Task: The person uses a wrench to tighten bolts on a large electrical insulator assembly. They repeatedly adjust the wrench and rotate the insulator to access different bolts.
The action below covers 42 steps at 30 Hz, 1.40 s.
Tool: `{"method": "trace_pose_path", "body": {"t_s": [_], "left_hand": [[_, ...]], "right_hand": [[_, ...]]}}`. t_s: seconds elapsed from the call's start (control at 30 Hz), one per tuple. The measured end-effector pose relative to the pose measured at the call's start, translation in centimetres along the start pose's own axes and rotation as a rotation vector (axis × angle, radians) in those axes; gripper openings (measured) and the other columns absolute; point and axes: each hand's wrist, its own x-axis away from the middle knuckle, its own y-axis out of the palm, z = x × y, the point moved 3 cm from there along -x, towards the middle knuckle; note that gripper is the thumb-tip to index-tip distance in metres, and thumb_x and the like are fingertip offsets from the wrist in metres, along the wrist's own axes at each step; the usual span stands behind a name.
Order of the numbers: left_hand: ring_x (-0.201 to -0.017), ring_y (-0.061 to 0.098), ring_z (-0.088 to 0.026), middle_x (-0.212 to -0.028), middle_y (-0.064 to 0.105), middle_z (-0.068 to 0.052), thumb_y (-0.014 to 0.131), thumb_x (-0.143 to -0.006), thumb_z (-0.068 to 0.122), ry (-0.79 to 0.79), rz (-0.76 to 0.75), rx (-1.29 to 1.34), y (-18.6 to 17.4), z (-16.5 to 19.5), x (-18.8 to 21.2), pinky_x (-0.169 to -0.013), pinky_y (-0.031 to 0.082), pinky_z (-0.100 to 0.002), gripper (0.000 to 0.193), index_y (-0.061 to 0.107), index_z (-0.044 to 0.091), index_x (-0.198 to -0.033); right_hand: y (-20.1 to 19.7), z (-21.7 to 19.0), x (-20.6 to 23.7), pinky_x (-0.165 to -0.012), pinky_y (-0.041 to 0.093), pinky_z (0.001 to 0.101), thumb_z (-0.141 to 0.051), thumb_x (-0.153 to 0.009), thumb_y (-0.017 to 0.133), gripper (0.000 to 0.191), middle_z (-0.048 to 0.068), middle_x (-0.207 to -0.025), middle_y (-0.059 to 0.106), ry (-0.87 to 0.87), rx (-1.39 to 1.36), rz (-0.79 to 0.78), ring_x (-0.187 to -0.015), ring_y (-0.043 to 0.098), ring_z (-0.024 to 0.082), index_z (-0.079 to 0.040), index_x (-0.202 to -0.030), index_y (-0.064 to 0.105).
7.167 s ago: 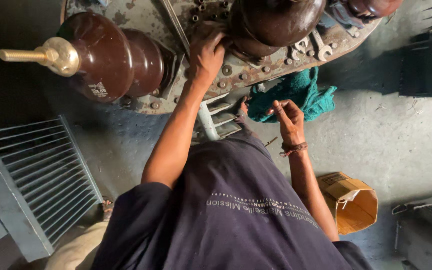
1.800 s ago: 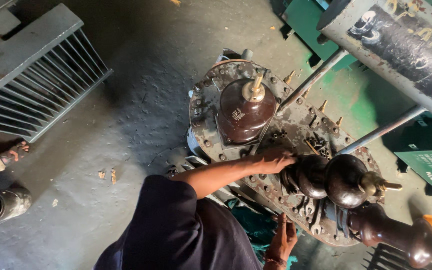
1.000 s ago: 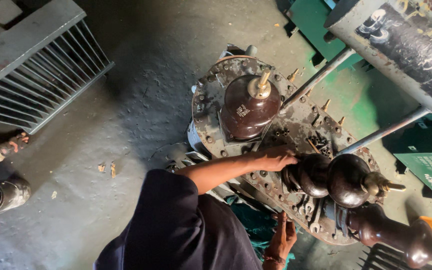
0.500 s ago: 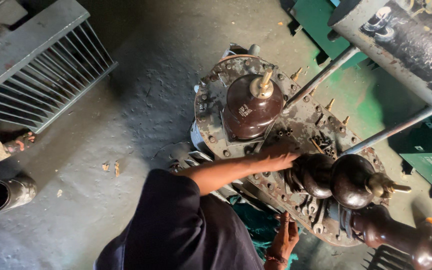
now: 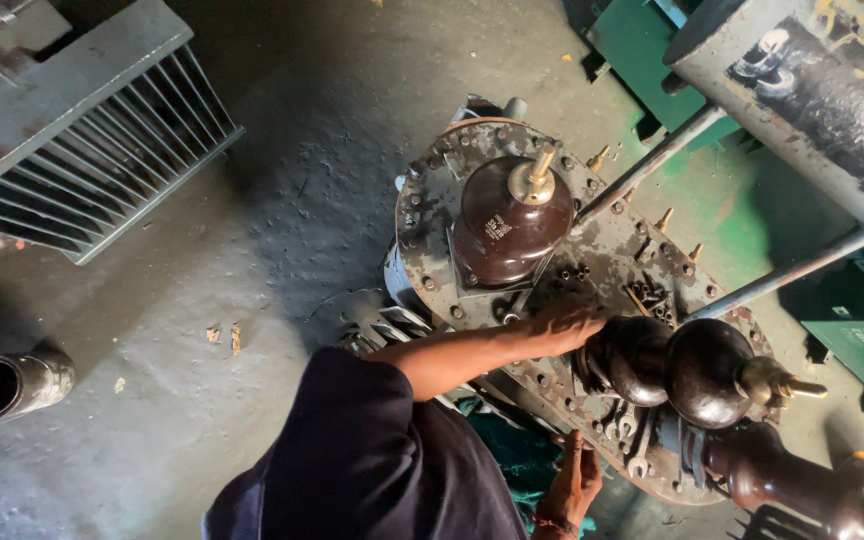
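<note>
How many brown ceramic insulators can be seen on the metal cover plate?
3. One brown insulator stands near the plate's far end, the middle insulator is beside the left hand, and the third insulator is cut off by the picture's lower right edge.

The bolted cover plate point(image 5: 612, 260) sits mid-floor, three bushings standing on it in a row: the first bushing point(image 5: 507, 225), the middle bushing point(image 5: 687, 370), and the last bushing point(image 5: 802, 490). The left hand point(image 5: 557, 328) rests between the first two. A finned radiator point(image 5: 82, 130) lies far left, a pipe stub point(image 5: 7, 385) below it.
</note>
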Motion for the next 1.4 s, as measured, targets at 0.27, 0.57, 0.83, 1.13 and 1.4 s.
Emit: {"method": "trace_pose_path", "body": {"t_s": [0.27,0.57,0.83,1.13,1.4], "left_hand": [[-0.102,0.060,-0.028,-0.120,0.067,-0.018,0.060,-0.088,0.019,0.059,0.008,0.160,-0.7,-0.9,0.2,-0.091,0.053,-0.041,0.040,0.068,0.005,-0.125],[-0.119,0.065,-0.027,-0.127,0.069,-0.011,0.062,-0.085,0.014,-0.117,0.071,0.237,-1.5,0.5,0.3,-0.107,0.055,-0.044,0.034,0.069,0.015,-0.119],[-0.113,0.060,-0.035,-0.123,0.069,-0.014,0.064,-0.095,0.032,0.396,0.592,-1.178,-1.6,-2.0,0.4,-0.106,0.041,-0.067,0.022,0.070,0.011,-0.099],[-0.113,0.062,-0.036,-0.126,0.066,-0.018,0.062,-0.096,0.032,0.058,0.004,-0.487,-1.1,1.5,1.3,-0.100,0.046,-0.062,0.027,0.069,0.008,-0.106],[-0.112,0.065,-0.036,-0.129,0.064,-0.021,0.060,-0.097,0.032,0.480,0.396,-0.913,-1.1,-2.3,0.0,-0.094,0.051,-0.057,0.031,0.069,0.006,-0.112]], "right_hand": [[-0.5,1.4,-0.9,-0.071,0.037,0.0307,-0.041,-0.104,0.063,0.033,0.003,-0.093,0.073,-0.024,-0.052,0.008,-0.078,0.055,0.012,-0.008,-0.101,0.070],[0.2,0.1,-0.3,-0.074,0.041,0.0324,-0.046,-0.103,0.064,0.041,0.007,-0.093,0.072,0.056,0.014,0.032,-0.080,0.057,0.014,-0.005,-0.098,0.068],[-0.4,0.5,-0.1,-0.075,0.041,0.0344,-0.045,-0.104,0.061,0.040,0.008,-0.094,0.073,-0.005,0.066,0.017,-0.083,0.060,0.016,-0.007,-0.099,0.070],[0.0,1.4,-0.2,-0.077,0.039,0.0361,-0.044,-0.105,0.063,0.040,0.008,-0.096,0.073,0.035,0.009,0.022,-0.085,0.057,0.018,-0.006,-0.098,0.068],[-0.5,1.7,-0.4,-0.073,0.039,0.0317,-0.041,-0.102,0.063,0.034,0.004,-0.094,0.072,0.010,-0.045,-0.002,-0.081,0.058,0.013,-0.008,-0.103,0.070]]}}
